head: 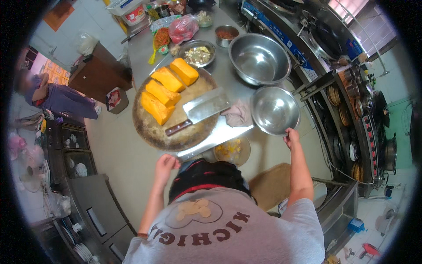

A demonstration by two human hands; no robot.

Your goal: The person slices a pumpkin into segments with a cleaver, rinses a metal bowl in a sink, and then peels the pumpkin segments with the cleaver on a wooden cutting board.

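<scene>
My right hand [291, 138] grips the near rim of an empty stainless steel bowl [276, 110] at the table's right edge. My left hand [167, 164], loosely curled, is near the table's front edge, below a round wooden chopping board [151, 134]; whether its fingertips touch anything is unclear. Several thick pieces of orange pumpkin [157, 108] lie on the board's left and far parts. A cleaver [206, 107] with a wooden handle rests flat on the board, its blade reaching past the right side. Between board and bowl lies a crumpled cloth [237, 114].
Beyond the bowl stands a larger steel basin [259, 59]. Farther back are a dish of chopped food [197, 55], a pot of red food [226, 35] and a red plastic bag [183, 29]. Below the table edge is a scrap container [232, 151]. A person [62, 95] stands at far left.
</scene>
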